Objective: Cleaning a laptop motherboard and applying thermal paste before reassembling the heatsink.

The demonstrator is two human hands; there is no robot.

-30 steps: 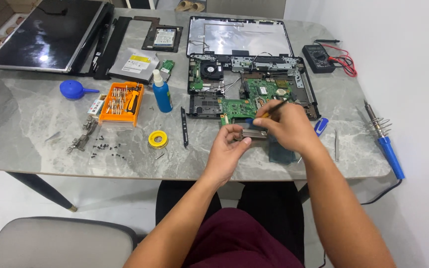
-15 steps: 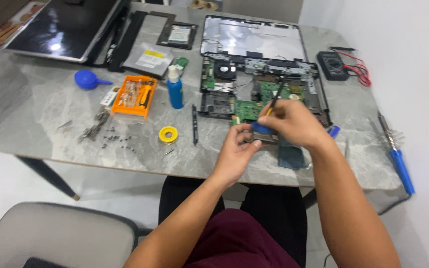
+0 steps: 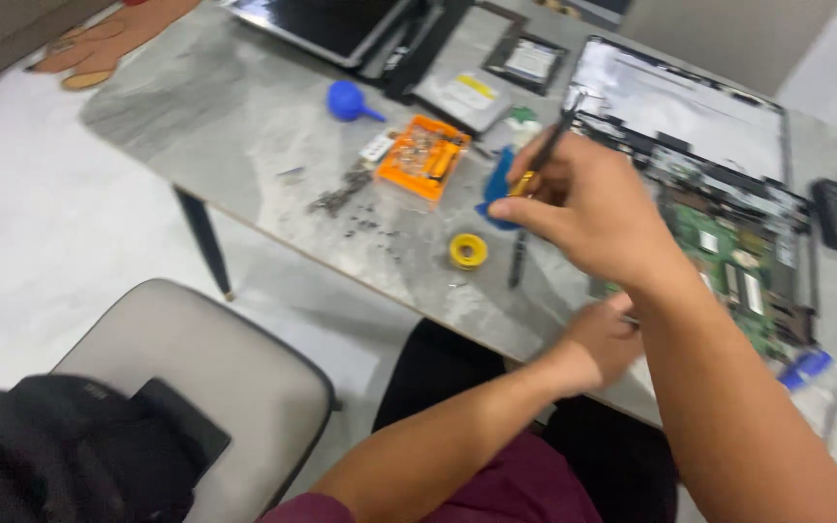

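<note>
Screwdriver is in your right hand, pinched between thumb and curled fingers, tip pointing up and away over the near-left corner of the opened laptop. Judged slim, stiff and light, it should handle best from the thicker grip section rather than the thin shaft, which looks liable to roll in the fingers. Your left hand rests at the laptop's near edge with fingers bent; a dark sliver shows at its fingertips, but you cannot tell from this view what it holds. The green board inside the laptop looks thin and fragile; support it by its edges only. Left of the laptop lie a yellow roll, an orange case and loose screws.
</note>
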